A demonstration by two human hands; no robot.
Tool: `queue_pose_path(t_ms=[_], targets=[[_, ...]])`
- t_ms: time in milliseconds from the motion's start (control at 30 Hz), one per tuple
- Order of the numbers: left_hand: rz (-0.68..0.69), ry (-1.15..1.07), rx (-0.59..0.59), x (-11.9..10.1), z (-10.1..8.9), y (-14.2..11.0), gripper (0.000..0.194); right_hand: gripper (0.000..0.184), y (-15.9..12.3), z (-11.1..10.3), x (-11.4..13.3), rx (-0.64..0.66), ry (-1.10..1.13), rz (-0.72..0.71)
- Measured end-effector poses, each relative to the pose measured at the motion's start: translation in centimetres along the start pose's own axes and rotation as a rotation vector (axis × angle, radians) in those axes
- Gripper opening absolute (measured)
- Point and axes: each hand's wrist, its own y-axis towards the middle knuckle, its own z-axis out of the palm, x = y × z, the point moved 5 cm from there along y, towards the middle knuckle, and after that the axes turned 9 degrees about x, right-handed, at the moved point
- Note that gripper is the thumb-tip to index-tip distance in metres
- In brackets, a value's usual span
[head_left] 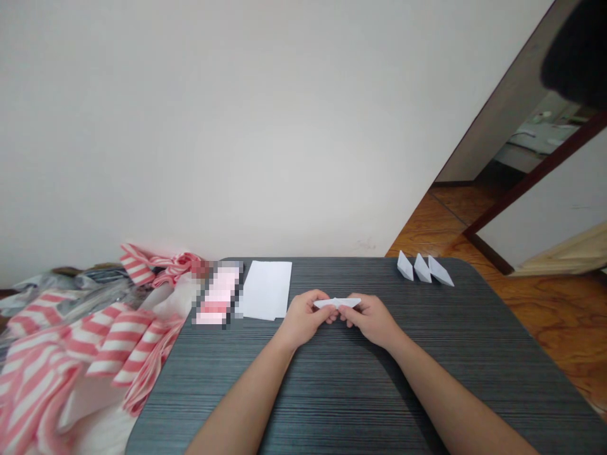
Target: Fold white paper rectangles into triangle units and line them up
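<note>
Between my two hands is a small white folded paper boat (337,303), held just above the dark table (332,392). My left hand (306,316) pinches its left end, thumb on the near side. On the right end, my right hand (372,319) grips it the same way, and both thumbs nearly meet at the middle. The fingers behind the paper are partly hidden. At the back right of the table stand three finished-looking paper boats (422,268) in a row. A stack of white paper sheets (267,289) lies to the left of my hands.
A pixelated flat object, perhaps a phone (219,294), lies left of the sheets. Red-and-white striped cloth (118,335) is heaped beside the table's left edge. A white wall (265,126) rises behind the table, and wooden-looking floor (545,309) shows at the right.
</note>
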Motion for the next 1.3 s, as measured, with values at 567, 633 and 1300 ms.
queue_pose_path(t_ms=[567,633,1300], targets=[[-0.001,0.311,0.031,-0.8,-0.1,-0.2,0.029,0.022,-0.2,0.1,1.1,0.009,-0.19,-0.049],[-0.007,0.305,0.024,-0.8,-0.2,-0.2,0.029,0.021,-0.2,0.0,1.1,0.006,-0.191,-0.051],[-0.028,0.298,0.045,-0.1,-0.3,-0.1,0.029,0.024,0.0,-0.2,0.4,0.03,-0.08,-0.019]])
